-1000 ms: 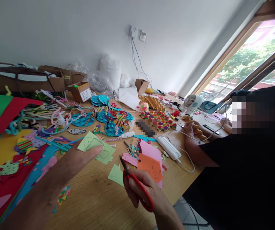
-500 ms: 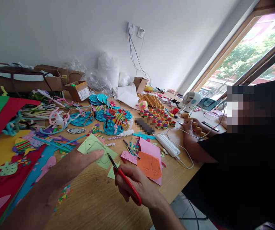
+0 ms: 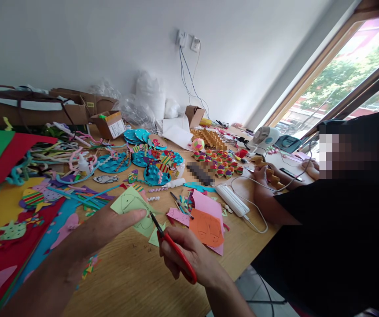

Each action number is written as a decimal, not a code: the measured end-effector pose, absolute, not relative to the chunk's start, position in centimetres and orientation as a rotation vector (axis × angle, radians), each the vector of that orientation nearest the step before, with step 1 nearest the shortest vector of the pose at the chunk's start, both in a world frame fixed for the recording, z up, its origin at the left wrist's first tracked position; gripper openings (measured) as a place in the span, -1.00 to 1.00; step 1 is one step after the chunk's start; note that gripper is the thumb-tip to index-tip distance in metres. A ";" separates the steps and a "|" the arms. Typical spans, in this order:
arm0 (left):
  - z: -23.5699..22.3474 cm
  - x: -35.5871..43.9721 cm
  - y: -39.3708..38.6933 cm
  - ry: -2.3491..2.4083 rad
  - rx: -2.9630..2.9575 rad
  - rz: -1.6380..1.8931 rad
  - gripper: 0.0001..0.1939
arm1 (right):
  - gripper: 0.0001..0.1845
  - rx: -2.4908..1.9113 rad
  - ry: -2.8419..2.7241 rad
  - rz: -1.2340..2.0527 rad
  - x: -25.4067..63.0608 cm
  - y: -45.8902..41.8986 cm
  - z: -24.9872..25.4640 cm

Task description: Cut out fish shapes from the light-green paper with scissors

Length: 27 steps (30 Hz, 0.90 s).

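Green paper [image 3: 128, 202], drawn with dark outlines: clamped under the thumb of the left hand [image 3: 110, 225]. Scissors [image 3: 183, 264], red-handled: grasped firmly in the right hand [image 3: 200, 259], blade tips at the paper's edge. Orange paper [image 3: 205, 228]: just beyond the right hand, lying over pink paper [image 3: 201, 201]. Power strip [image 3: 232, 200], white: farther right of that grip.

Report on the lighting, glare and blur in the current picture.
Head view: daylight through the window washes out parts of the scene outside; head view: the co-worker's black shirt sinks into near-featureless dark; head view: the left forearm looks soft, while drawn lines on the green paper are legible; head view: pixelation hides a dark item.
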<state>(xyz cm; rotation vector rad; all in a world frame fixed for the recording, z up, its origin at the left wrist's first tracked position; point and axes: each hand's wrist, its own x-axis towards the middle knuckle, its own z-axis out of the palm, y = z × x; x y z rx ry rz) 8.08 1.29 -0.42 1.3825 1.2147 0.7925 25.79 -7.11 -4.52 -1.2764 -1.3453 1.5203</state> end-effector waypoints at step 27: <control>-1.9 7.3 2.4 0.985 1.460 0.589 -0.82 | -0.47 -1.286 -1.387 1.507 26.2 -7.4 -4.3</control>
